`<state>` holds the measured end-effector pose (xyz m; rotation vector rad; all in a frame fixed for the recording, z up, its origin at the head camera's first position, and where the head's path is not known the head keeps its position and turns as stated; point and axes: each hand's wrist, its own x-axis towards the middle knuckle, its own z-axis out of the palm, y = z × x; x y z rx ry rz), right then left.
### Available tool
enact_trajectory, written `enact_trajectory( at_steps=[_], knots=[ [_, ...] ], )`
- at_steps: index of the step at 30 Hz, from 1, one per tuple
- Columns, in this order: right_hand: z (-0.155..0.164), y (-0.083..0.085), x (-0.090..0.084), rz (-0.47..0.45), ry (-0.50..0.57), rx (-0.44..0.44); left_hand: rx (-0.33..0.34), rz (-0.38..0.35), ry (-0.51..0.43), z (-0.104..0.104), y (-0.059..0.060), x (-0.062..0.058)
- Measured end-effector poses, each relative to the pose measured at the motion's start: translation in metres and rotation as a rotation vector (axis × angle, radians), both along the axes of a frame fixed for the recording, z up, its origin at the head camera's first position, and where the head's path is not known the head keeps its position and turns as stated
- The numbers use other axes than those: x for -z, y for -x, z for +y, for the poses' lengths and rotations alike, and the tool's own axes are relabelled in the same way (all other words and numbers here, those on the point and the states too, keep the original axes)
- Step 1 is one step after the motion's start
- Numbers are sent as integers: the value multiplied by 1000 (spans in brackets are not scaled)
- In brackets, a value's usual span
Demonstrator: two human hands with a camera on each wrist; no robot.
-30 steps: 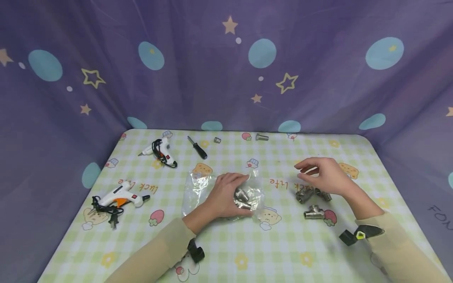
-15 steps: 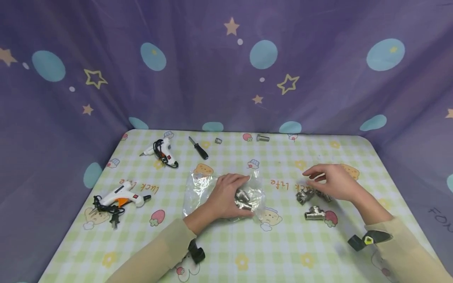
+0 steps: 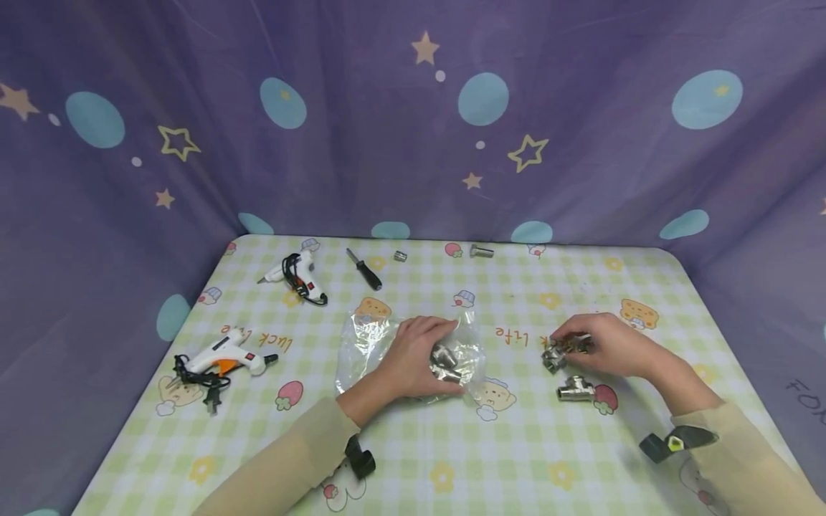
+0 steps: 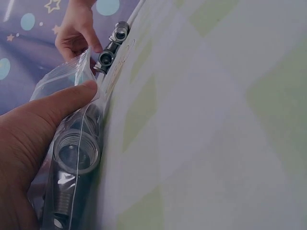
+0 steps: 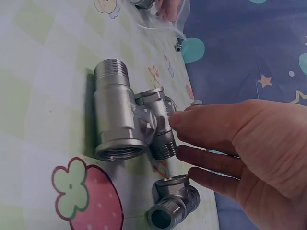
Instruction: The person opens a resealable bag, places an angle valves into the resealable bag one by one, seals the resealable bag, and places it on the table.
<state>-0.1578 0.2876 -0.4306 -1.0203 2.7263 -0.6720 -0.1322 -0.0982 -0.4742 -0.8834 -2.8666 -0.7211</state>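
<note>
A clear plastic zip bag [image 3: 364,344] lies mid-table with silvery threaded pipe fittings [image 3: 444,356] inside. My left hand [image 3: 413,362] holds it, fingers curved over the contents; the thumb [image 4: 76,98] lies along the bag's edge in the left wrist view. On the right, my right hand [image 3: 609,344] is low over a cluster of metal tee fittings. Its thumb tip is right beside one tee fitting [image 5: 156,115], the fingers stretched loosely past it. Another tee [image 5: 115,110] lies nearer the front, and a third [image 5: 173,201] sits below the fingers. Whether the hand touches them cannot be told.
Two white glue guns [image 3: 222,358] with black cords lie on the left. Along the back are a screwdriver [image 3: 364,270], a small metal fitting [image 3: 400,256] and a metal bolt-like piece [image 3: 482,251]. A purple curtain [image 3: 361,143] hangs behind the table.
My right hand has come down and slightly right onto the cluster of tee fittings, its fingers lowering around them. The left hand and the bag have stayed in place.
</note>
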Motion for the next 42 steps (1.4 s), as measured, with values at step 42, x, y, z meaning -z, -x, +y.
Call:
enact_trajectory(
  at_steps=[42],
  knots=[
    [-68,0,4,69,151,106,-6,-11,14,1,0,-1]
  ],
)
